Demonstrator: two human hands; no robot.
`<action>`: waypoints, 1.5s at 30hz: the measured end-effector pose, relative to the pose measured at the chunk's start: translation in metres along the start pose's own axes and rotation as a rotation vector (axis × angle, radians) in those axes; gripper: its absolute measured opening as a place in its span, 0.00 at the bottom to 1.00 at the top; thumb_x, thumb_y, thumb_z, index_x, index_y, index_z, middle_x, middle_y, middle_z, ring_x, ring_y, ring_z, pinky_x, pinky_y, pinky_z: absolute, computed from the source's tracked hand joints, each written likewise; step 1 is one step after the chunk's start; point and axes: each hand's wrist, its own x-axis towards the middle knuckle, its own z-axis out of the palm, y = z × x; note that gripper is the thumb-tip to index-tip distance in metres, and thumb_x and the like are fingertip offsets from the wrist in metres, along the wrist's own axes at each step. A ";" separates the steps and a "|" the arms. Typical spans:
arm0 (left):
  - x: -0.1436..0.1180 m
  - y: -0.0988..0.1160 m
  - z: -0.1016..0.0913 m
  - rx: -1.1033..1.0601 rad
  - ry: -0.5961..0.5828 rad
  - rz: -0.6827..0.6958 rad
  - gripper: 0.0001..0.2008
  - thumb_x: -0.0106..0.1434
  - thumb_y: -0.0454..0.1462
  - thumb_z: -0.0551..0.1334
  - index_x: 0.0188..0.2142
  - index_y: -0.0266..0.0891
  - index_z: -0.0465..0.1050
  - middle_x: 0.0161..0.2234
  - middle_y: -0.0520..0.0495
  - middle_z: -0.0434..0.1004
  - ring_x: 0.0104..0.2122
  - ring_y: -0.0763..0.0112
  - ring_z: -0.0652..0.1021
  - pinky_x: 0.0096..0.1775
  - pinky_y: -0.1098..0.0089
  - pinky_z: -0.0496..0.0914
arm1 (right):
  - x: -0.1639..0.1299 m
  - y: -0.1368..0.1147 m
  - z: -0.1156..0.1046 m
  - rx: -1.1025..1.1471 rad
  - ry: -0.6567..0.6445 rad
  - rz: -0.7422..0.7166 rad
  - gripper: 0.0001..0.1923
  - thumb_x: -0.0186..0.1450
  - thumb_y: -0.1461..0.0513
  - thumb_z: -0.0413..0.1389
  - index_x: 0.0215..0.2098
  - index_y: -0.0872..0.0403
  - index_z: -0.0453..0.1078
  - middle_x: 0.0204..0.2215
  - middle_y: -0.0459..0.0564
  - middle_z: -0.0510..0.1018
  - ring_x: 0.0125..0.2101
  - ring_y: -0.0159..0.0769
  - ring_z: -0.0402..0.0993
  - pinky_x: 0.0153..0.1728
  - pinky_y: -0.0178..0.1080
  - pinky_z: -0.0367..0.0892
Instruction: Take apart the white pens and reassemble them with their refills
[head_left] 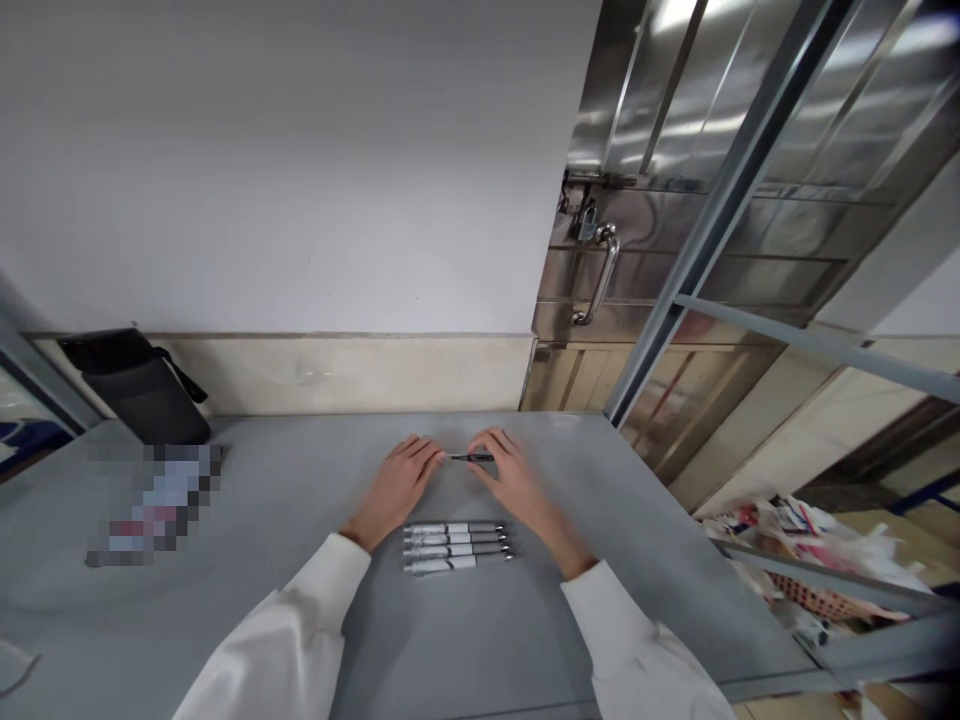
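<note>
— What lies nearest on the grey metal table (300,620)?

— A row of four white plastic pens (456,547), side by side, between the two white sleeves.

— And just beyond that row?

— The left hand (395,485) and right hand (514,478) meet on a slim black pen (472,457), fingertips pinched at either end, fingers otherwise loose.

— Further back?

— A black bag (135,385), far left of the row, against the wall.

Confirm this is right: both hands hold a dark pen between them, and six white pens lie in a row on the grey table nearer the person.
Not six: the head view shows four white pens in the row. The left hand and right hand do hold the dark pen over the grey table.
</note>
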 end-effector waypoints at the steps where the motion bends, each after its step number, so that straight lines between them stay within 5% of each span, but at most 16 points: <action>1: 0.000 0.000 0.000 -0.008 0.001 -0.003 0.16 0.74 0.41 0.47 0.39 0.40 0.70 0.38 0.47 0.74 0.42 0.64 0.72 0.49 0.61 0.67 | 0.000 0.000 0.000 0.002 -0.002 0.005 0.07 0.69 0.58 0.55 0.44 0.50 0.69 0.43 0.49 0.74 0.46 0.40 0.69 0.49 0.43 0.61; 13: 0.000 0.004 -0.003 -0.072 -0.003 -0.047 0.16 0.75 0.41 0.45 0.36 0.41 0.68 0.35 0.47 0.73 0.40 0.64 0.73 0.45 0.63 0.68 | 0.001 -0.002 0.000 0.140 -0.041 0.063 0.09 0.72 0.58 0.50 0.38 0.51 0.70 0.35 0.48 0.77 0.40 0.38 0.73 0.46 0.42 0.64; 17: 0.000 0.003 -0.003 -0.086 -0.007 -0.048 0.16 0.75 0.41 0.45 0.37 0.41 0.68 0.36 0.47 0.73 0.41 0.64 0.73 0.46 0.63 0.67 | 0.000 -0.001 0.001 0.266 -0.008 0.095 0.07 0.68 0.58 0.56 0.43 0.51 0.69 0.40 0.49 0.77 0.43 0.38 0.73 0.47 0.40 0.66; 22: 0.000 0.004 -0.003 -0.094 -0.001 -0.050 0.17 0.74 0.41 0.45 0.36 0.41 0.69 0.36 0.48 0.74 0.40 0.64 0.74 0.47 0.62 0.67 | 0.001 0.000 0.003 0.403 -0.081 0.188 0.13 0.70 0.55 0.50 0.36 0.52 0.72 0.27 0.46 0.78 0.30 0.35 0.74 0.37 0.38 0.68; 26: -0.001 0.005 -0.004 -0.142 0.022 -0.085 0.18 0.75 0.41 0.44 0.34 0.41 0.69 0.34 0.48 0.74 0.39 0.65 0.74 0.46 0.64 0.67 | 0.004 0.002 0.003 0.498 0.025 0.165 0.12 0.63 0.55 0.58 0.41 0.52 0.71 0.38 0.48 0.79 0.40 0.37 0.75 0.43 0.39 0.69; 31: -0.001 0.006 -0.004 -0.194 0.055 -0.121 0.19 0.74 0.43 0.46 0.33 0.41 0.70 0.33 0.48 0.75 0.37 0.64 0.74 0.43 0.65 0.66 | 0.006 0.002 -0.002 0.607 -0.008 0.260 0.14 0.66 0.52 0.54 0.37 0.53 0.73 0.30 0.47 0.78 0.32 0.36 0.75 0.37 0.39 0.70; 38: 0.000 0.011 -0.006 -0.400 0.022 -0.294 0.23 0.73 0.48 0.45 0.32 0.40 0.72 0.22 0.53 0.68 0.25 0.69 0.70 0.32 0.69 0.64 | 0.008 0.002 -0.007 0.696 0.124 0.325 0.14 0.60 0.53 0.61 0.40 0.52 0.72 0.39 0.49 0.80 0.39 0.39 0.77 0.46 0.43 0.70; 45: 0.004 0.013 -0.006 -0.545 0.088 -0.287 0.16 0.69 0.47 0.54 0.39 0.41 0.75 0.39 0.49 0.79 0.40 0.66 0.76 0.45 0.69 0.68 | 0.009 0.004 -0.007 0.701 0.168 0.293 0.13 0.62 0.52 0.58 0.40 0.52 0.72 0.43 0.51 0.80 0.41 0.39 0.76 0.48 0.44 0.69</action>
